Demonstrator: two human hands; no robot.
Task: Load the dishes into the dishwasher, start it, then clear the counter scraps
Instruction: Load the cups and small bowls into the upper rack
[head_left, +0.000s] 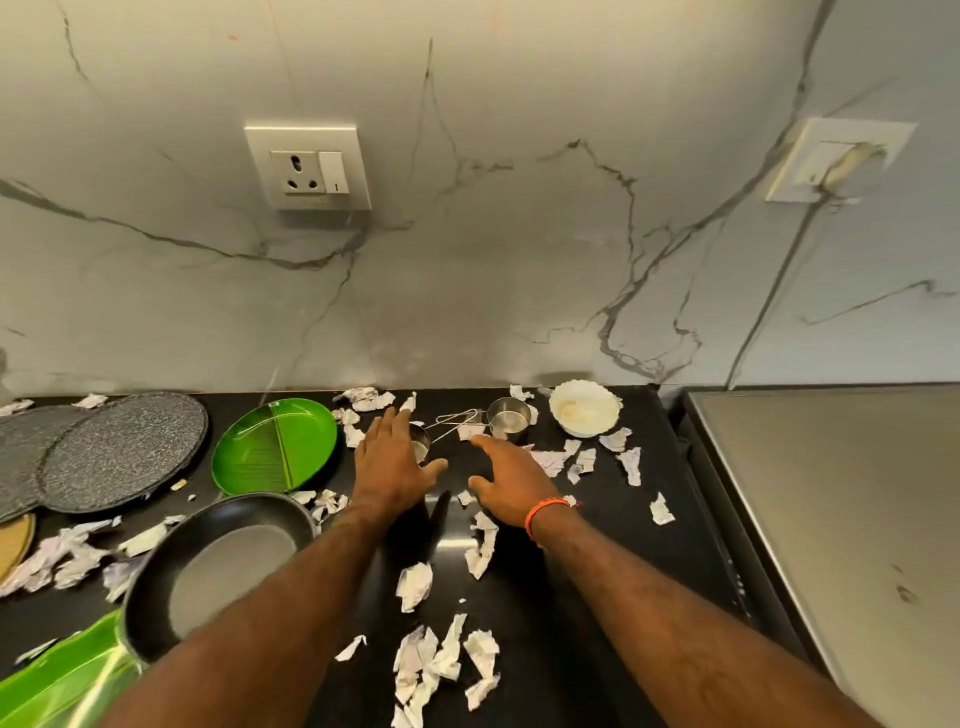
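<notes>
- The left hand (390, 457) reaches out with fingers straight and spread, lying over a small steel measuring cup (420, 442) on the black desk (571, 597); whether it touches the cup I cannot tell, and it grips nothing.
- The right hand (511, 480), orange band at the wrist, is likewise spread flat and empty, just short of a second small steel cup with a wire handle (510, 418).
- Both cups look light, rigid and smooth; I judge a pinch on the rim or wire handle surest, as bare steel may slip.
- Beyond the right hand sits a white scalloped bowl (585, 409), probably brittle; cradle it under the rim.
- Left lie a green divided plate (275, 447), speckled grey round plates (122, 449) and a black frying pan (218, 566), likely the heaviest.
- Torn white paper scraps (441, 660) litter the desk, limp and light.
</notes>
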